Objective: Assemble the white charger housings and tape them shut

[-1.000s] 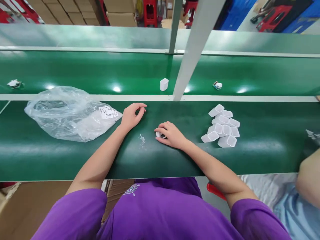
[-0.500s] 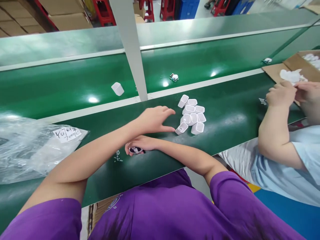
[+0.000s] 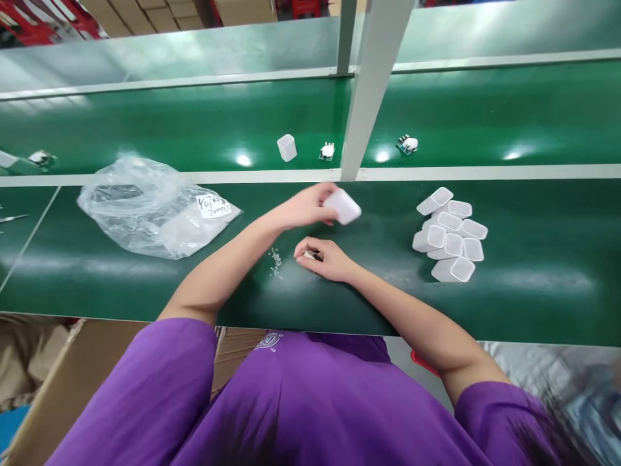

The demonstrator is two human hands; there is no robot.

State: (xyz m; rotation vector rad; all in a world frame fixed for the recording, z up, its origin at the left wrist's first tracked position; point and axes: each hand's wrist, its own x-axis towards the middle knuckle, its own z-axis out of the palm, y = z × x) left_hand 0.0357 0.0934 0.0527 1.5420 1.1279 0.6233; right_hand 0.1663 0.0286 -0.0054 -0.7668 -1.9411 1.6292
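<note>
My left hand (image 3: 313, 207) grips a white plastic housing (image 3: 343, 208), box-shaped with rounded corners, just above the green work surface. Close below it, my right hand (image 3: 326, 259) is curled around a small white-and-dark part (image 3: 313, 255). Fingers hide most of that part, so its kind does not show. Tiny whitish pieces (image 3: 275, 262) lie scattered to the left of my right hand. A cluster of white plastic housings (image 3: 453, 244) rests on the right, their open ends mostly facing right.
A clear plastic bag (image 3: 140, 207) with a handwritten label lies on the left. Beyond a pale rail, the green belt (image 3: 194, 129) carries another housing (image 3: 286, 148) and small circuit boards (image 3: 326, 151). A grey post (image 3: 371, 90) rises from the rail.
My left hand has taken a housing from the cluster and carried it left, over beside my right hand. My right hand still holds the small part. The view has turned left.
</note>
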